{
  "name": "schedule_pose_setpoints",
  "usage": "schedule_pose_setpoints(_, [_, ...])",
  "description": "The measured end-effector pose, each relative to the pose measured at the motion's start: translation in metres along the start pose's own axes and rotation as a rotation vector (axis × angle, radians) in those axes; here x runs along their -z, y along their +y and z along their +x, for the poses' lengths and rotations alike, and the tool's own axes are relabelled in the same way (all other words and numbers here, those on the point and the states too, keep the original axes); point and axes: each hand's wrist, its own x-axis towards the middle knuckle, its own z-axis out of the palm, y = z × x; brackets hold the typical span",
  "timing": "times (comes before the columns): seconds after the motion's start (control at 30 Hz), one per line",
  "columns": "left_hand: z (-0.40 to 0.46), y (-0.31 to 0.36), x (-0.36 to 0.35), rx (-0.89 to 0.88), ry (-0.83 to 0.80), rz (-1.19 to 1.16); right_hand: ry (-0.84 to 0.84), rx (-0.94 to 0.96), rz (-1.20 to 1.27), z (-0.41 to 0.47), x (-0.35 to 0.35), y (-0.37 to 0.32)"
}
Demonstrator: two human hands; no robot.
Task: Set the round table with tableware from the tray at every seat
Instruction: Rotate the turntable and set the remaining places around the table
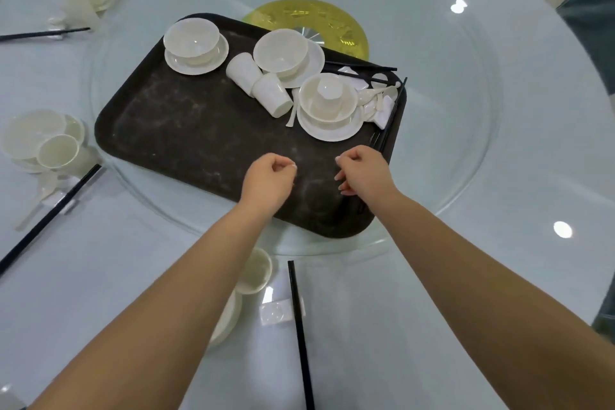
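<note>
Status: approx. 3 seats set on the counter [466, 293], one under the forearms, two left of the left hand [271, 178]. Tray [199, 150], beneath both hands, has 3 bowl sets [327, 106] left. Right hand [362, 173] and left hand: loosely curled, holding nothing.

Glossy white porcelain bowls [280, 50] sit on a matt, scuffed dark tray [199, 143] (table [499, 176] glassy-smooth).

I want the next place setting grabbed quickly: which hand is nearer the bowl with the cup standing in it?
Right. The right hand hovers just below the white bowl holding an upright cup; the left hand sits further off, below and leftward.
</note>
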Motion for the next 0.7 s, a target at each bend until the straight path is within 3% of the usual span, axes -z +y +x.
schedule_pose_setpoints(0.23, [0.081,0.010,-0.005,0.015,0.059,0.204,-0.097,0.022,0.013,0.034,-0.024,-0.009])
schedule_pose_setpoints(0.37, [0.113,0.014,-0.010,-0.115,0.058,0.397,-0.127,0.021,0.060,0.049,-0.032,-0.018])
schedule_pose_setpoints(0.7, [0.134,0.018,-0.035,-0.212,0.200,0.568,-0.148,-0.048,0.178,0.061,-0.035,-0.004])
